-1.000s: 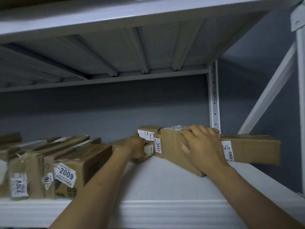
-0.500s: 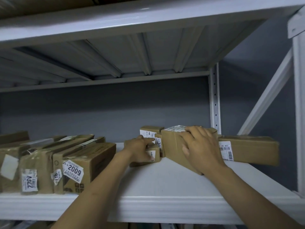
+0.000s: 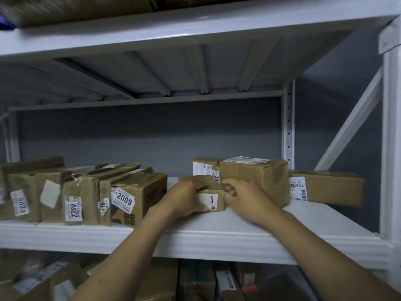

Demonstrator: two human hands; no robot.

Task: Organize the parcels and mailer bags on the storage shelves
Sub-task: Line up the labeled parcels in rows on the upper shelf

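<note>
The white shelf [image 3: 238,235] carries a row of labelled parcels [image 3: 86,192] at left and a taped box [image 3: 256,174] right of centre. Just in front of that box sits 1 small parcel [image 3: 210,200]. The left hand [image 3: 186,198] grips its left end, and the right hand [image 3: 245,196] curls its fingers round the right end.

We are in a parcel storeroom: white steel racking [image 3: 217,242] against a grey wall [image 3: 152,137], rows of cardboard parcels [image 3: 138,192] bearing numbered pickup stickers [image 3: 123,200] and barcode labels [image 3: 298,189], more parcels crammed on the lower shelf [image 3: 195,279].
</note>
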